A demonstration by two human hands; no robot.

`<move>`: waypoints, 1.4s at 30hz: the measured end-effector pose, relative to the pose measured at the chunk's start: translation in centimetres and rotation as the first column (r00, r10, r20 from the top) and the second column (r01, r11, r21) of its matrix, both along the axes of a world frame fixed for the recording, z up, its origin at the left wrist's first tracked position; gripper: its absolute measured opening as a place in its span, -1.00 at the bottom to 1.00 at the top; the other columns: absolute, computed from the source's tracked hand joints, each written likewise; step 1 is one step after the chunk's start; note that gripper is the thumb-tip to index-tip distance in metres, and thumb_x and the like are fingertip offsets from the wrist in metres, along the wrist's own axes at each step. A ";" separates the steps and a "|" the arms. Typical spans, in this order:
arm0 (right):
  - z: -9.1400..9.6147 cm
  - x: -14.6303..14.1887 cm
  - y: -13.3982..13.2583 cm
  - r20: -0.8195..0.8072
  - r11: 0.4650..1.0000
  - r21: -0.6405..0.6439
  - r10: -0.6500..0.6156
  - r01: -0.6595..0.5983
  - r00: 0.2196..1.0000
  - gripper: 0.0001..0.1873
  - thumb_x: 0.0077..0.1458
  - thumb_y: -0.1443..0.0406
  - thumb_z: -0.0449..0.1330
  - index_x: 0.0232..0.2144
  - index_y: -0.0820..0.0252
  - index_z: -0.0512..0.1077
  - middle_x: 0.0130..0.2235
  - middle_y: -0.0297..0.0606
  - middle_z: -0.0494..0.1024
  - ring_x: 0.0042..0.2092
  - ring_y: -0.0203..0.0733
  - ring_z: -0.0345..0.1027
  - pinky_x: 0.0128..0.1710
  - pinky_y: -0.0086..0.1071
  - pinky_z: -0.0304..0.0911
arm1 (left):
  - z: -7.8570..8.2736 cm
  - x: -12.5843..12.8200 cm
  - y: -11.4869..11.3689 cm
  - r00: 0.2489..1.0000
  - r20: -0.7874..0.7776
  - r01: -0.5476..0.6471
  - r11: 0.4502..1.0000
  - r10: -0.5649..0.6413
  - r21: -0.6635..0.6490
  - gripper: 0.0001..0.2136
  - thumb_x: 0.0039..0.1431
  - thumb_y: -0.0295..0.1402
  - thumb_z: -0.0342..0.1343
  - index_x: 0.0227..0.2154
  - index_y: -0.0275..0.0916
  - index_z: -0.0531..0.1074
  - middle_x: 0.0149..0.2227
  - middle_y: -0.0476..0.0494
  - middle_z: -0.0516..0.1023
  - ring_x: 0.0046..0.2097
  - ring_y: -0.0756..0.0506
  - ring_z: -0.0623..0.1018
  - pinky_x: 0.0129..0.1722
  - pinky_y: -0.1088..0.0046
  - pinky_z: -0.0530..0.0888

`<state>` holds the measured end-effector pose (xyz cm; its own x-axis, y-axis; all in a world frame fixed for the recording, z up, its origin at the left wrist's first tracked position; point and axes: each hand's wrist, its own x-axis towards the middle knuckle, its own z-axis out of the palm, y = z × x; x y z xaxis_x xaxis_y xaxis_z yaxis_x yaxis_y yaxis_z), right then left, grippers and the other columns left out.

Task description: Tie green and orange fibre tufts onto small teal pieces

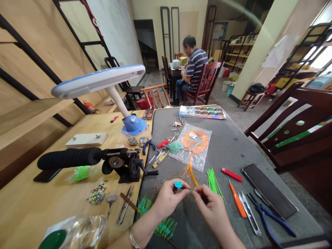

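My left hand (169, 197) is closed, with a small turquoise bead cluster (177, 185) showing between its curled fingers. Thumb and index finger of that hand pinch together close to my right hand (209, 200). The right fingertips are pressed together too, on a thin green strand (191, 190) that spans the narrow gap between both hands. Just beyond lie the orange strands (192, 173) reaching out of a clear plastic bag (204, 145). Bright green strands (214, 183) rest to the right. Green strands with turquoise tips (166, 228) lie under my left forearm.
On the right are a red lighter (231, 174), orange-handled tool (237, 200), thread snips (249, 212), blue pliers (272, 218) and dark phone (269, 190). A hand-cranked device (124, 164), blue lamp (133, 124) and loose beads (97, 193) stand left. A person (194, 67) sits behind.
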<state>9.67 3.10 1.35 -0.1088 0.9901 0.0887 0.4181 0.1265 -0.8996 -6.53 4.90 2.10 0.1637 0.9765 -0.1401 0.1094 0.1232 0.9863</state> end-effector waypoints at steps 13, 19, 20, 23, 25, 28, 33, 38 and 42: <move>0.6 1.0 0.0 0.091 0.985 0.163 0.044 -0.058 0.995 -0.79 0.16 0.25 0.06 -0.47 0.16 0.39 -0.52 -0.34 0.49 -0.51 -0.29 0.35 -0.50 -0.51 0.18 | 0.2 0.0 0.0 0.997 0.039 0.072 0.997 -0.072 0.015 -0.83 -0.03 -0.36 0.24 -0.33 -0.29 0.54 -0.37 -0.11 0.55 -0.37 -0.04 0.44 -0.34 0.49 0.35; 0.4 0.7 -0.3 0.077 0.990 0.126 0.053 -0.063 0.996 -0.79 0.16 0.24 0.07 -0.46 0.16 0.41 -0.52 -0.34 0.49 -0.51 -0.29 0.33 -0.51 -0.51 0.17 | 0.1 0.2 0.0 0.997 0.034 0.072 0.997 -0.072 0.002 -0.89 -0.02 -0.38 0.22 -0.43 -0.31 0.51 -0.47 -0.07 0.50 -0.42 -0.03 0.40 -0.37 0.49 0.32; 0.4 0.7 -0.3 0.074 0.990 0.126 0.053 -0.062 0.996 -0.79 0.16 0.23 0.07 -0.46 0.16 0.41 -0.52 -0.34 0.49 -0.51 -0.29 0.33 -0.50 -0.51 0.17 | 0.1 0.2 0.0 0.996 0.039 0.076 0.997 -0.076 0.006 -0.90 -0.01 -0.38 0.21 -0.43 -0.31 0.50 -0.46 -0.08 0.51 -0.40 -0.03 0.41 -0.36 0.49 0.33; 0.4 0.9 -0.1 0.081 0.990 0.134 0.039 -0.050 0.996 -0.78 0.16 0.22 0.07 -0.46 0.17 0.41 -0.53 -0.34 0.48 -0.51 -0.28 0.33 -0.51 -0.50 0.17 | 0.0 0.2 0.0 0.996 0.050 0.077 0.997 -0.078 0.025 -0.92 0.03 -0.39 0.17 -0.42 -0.30 0.49 -0.42 -0.10 0.52 -0.36 -0.06 0.44 -0.31 0.47 0.34; 0.4 1.4 0.1 0.090 0.991 0.133 0.015 -0.027 0.996 -0.78 0.16 0.22 0.07 -0.46 0.17 0.41 -0.53 -0.33 0.47 -0.51 -0.27 0.33 -0.50 -0.50 0.17 | -0.1 0.1 0.0 0.996 0.067 0.064 0.998 -0.065 0.025 -0.92 0.04 -0.39 0.15 -0.43 -0.29 0.48 -0.41 -0.11 0.52 -0.34 -0.07 0.45 -0.29 0.46 0.35; 0.2 2.2 0.4 0.080 0.993 0.116 -0.022 0.012 0.997 -0.78 0.16 0.20 0.07 -0.43 0.17 0.41 -0.49 -0.30 0.50 -0.46 -0.24 0.37 -0.45 -0.49 0.21 | -0.1 0.0 0.1 0.995 0.096 0.040 0.999 -0.041 0.017 -0.93 0.07 -0.39 0.13 -0.43 -0.29 0.45 -0.40 -0.11 0.53 -0.33 -0.06 0.46 -0.29 0.47 0.34; -0.7 2.6 0.4 0.052 0.996 0.056 -0.071 0.068 0.996 -0.75 0.17 0.15 0.06 -0.42 0.16 0.42 -0.50 -0.31 0.49 -0.47 -0.24 0.36 -0.45 -0.48 0.21 | 0.1 0.1 0.0 0.998 0.056 0.029 0.999 -0.031 0.025 -0.93 0.06 -0.42 0.11 -0.50 -0.27 0.38 -0.52 0.00 0.41 -0.44 0.00 0.37 -0.40 0.51 0.29; -1.2 1.4 0.0 0.044 0.997 -0.034 -0.067 0.068 0.997 -0.73 0.15 0.14 0.05 -0.43 0.16 0.43 -0.54 -0.32 0.50 -0.52 -0.25 0.34 -0.49 -0.47 0.19 | -0.2 0.6 -0.5 1.000 0.000 -0.022 0.998 0.022 0.058 -0.92 0.08 -0.39 0.10 -0.48 -0.27 0.39 -0.55 0.02 0.37 -0.49 0.02 0.33 -0.47 0.54 0.26; -1.1 0.3 -0.4 -0.003 0.993 -0.120 -0.007 0.006 1.000 -0.68 0.15 0.12 0.03 -0.49 0.16 0.42 -0.55 -0.31 0.49 -0.56 -0.27 0.31 -0.53 -0.47 0.17 | -0.4 0.9 -0.8 0.995 -0.079 -0.040 0.986 0.053 0.162 -0.92 0.08 -0.38 0.14 -0.46 -0.27 0.48 -0.51 -0.03 0.47 -0.46 0.00 0.40 -0.44 0.53 0.31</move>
<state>9.98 2.75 0.26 -0.1020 0.9943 -0.0307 0.4151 0.0145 -0.9097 -5.61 4.05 1.66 0.1121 0.9937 0.0074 0.1895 -0.0287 0.9815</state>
